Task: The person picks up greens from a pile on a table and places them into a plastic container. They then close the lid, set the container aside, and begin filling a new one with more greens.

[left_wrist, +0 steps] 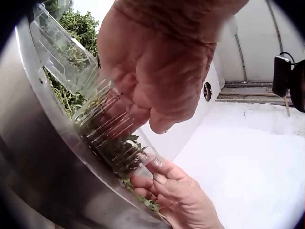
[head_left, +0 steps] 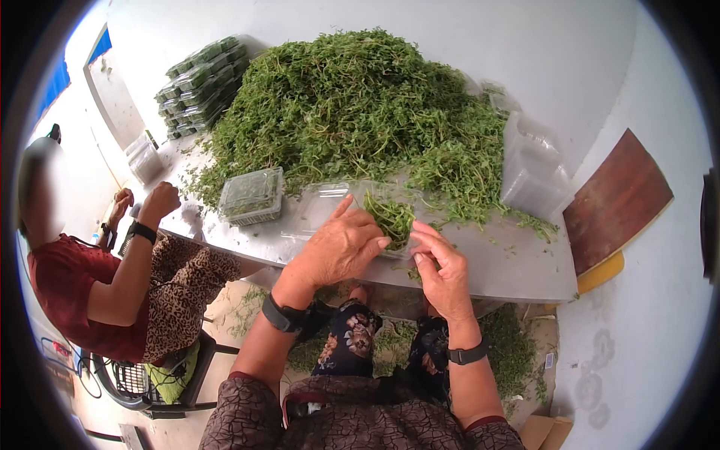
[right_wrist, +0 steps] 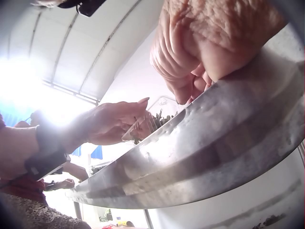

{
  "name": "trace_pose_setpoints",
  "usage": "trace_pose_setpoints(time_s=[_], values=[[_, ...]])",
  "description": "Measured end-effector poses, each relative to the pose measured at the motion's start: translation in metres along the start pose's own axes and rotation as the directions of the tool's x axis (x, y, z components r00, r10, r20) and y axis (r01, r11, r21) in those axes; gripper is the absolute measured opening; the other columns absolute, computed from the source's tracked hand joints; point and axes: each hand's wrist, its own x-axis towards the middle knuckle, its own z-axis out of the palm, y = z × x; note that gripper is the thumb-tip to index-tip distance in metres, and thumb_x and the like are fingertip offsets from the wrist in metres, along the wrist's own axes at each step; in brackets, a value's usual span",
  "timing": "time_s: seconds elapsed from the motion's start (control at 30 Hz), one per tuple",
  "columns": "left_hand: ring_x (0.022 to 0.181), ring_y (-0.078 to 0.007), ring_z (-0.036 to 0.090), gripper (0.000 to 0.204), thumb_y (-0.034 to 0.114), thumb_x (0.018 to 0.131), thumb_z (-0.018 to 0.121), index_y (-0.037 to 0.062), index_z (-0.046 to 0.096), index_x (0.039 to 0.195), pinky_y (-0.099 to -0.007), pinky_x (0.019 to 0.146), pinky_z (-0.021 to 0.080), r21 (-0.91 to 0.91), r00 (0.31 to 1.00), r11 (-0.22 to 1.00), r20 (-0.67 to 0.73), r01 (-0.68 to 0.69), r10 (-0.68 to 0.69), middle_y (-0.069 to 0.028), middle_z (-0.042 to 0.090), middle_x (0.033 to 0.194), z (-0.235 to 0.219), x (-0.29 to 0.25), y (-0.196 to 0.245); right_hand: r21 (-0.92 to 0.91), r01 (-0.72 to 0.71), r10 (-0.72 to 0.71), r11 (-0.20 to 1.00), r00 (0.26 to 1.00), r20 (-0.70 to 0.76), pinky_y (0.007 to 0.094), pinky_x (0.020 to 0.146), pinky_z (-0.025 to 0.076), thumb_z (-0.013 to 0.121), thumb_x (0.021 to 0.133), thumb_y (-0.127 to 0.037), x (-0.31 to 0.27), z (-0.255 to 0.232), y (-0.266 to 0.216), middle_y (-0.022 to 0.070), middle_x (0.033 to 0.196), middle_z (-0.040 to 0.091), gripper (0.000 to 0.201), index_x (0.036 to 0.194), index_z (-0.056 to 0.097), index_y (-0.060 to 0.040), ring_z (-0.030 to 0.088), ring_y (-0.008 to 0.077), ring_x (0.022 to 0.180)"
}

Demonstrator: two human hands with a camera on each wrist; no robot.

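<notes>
An open clear plastic box (head_left: 397, 248) holding green stems (head_left: 391, 214) rests near the table's front edge. My left hand (head_left: 339, 244) is at its left side, fingers reaching over the greens; in the left wrist view the fingers show behind the ribbed box wall (left_wrist: 107, 131). My right hand (head_left: 444, 277) pinches the box's right corner between thumb and fingers, also visible in the left wrist view (left_wrist: 183, 193). A few sprigs hang beside the right fingertips. The box's lid lies folded back toward the pile.
A large heap of greens (head_left: 337, 105) covers the table's back. Filled boxes (head_left: 201, 86) are stacked back left, a closed box (head_left: 252, 196) stands left, and nested empty boxes (head_left: 532, 169) stand right. A seated person (head_left: 90, 285) is at the left.
</notes>
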Motion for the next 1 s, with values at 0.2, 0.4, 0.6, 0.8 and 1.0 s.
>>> trace_pose_setpoints(time_s=[0.2, 0.4, 0.6, 0.8, 1.0], values=[[0.087, -0.0321, 0.059, 0.020, 0.017, 0.090, 0.055, -0.0001, 0.065, 0.086, -0.0423, 0.086, 0.046, 0.018, 1.000, 1.000, -0.024, 0.008, -0.008, -0.0134, 0.064, 0.088, -0.008, 0.013, 0.003, 0.016, -0.014, 0.014, 1.000, 1.000, 0.001, 0.0281, 0.076, 0.053, 0.053, 0.082, 0.011, 0.000, 0.001, 0.000, 0.0143, 0.126, 0.058, 0.035, 0.115, 0.060, 0.0002, 0.065, 0.0168, 0.086], [0.085, -0.0329, 0.058, 0.023, 0.018, 0.091, 0.054, -0.0006, 0.066, 0.086, -0.0412, 0.079, 0.046, 0.074, 1.000, 0.997, 0.002, -0.011, 0.011, -0.0129, 0.065, 0.085, 0.011, 0.025, -0.009, 0.013, -0.006, 0.006, 1.000, 1.000, 0.009, 0.0283, 0.077, 0.053, 0.052, 0.082, 0.011, 0.001, 0.000, -0.001, 0.0147, 0.128, 0.057, 0.035, 0.115, 0.059, 0.0001, 0.065, 0.0173, 0.089], [0.082, -0.0322, 0.056, 0.032, 0.028, 0.097, 0.045, 0.0023, 0.064, 0.089, -0.0401, 0.078, 0.044, 0.199, 0.986, 0.980, 0.162, 0.017, -0.050, -0.0107, 0.063, 0.091, 0.013, 0.026, 0.001, 0.023, -0.003, 0.003, 1.000, 1.000, 0.016, 0.0282, 0.077, 0.053, 0.052, 0.082, 0.011, 0.001, 0.000, 0.000, 0.0143, 0.128, 0.057, 0.035, 0.115, 0.059, -0.0001, 0.065, 0.0172, 0.088], [0.087, -0.0339, 0.057, 0.035, 0.029, 0.098, 0.042, 0.0022, 0.064, 0.094, -0.0407, 0.082, 0.044, 0.145, 0.989, 0.989, 0.150, -0.037, 0.015, -0.0120, 0.064, 0.097, 0.015, 0.023, -0.008, 0.012, 0.003, -0.003, 1.000, 1.000, 0.019, 0.0280, 0.076, 0.053, 0.052, 0.082, 0.011, 0.001, 0.000, 0.000, 0.0137, 0.127, 0.057, 0.035, 0.115, 0.059, 0.0003, 0.065, 0.0165, 0.086], [0.107, -0.0357, 0.058, 0.038, 0.029, 0.098, 0.043, -0.0022, 0.064, 0.107, -0.0419, 0.096, 0.043, -0.165, 0.990, 0.982, -0.089, 0.092, -0.108, -0.0191, 0.065, 0.110, -0.015, 0.013, -0.009, 0.030, -0.018, 0.018, 0.999, 1.000, -0.001, 0.0277, 0.076, 0.053, 0.052, 0.082, 0.011, -0.001, 0.002, 0.004, 0.0128, 0.126, 0.059, 0.034, 0.114, 0.060, 0.0012, 0.065, 0.0163, 0.087]])
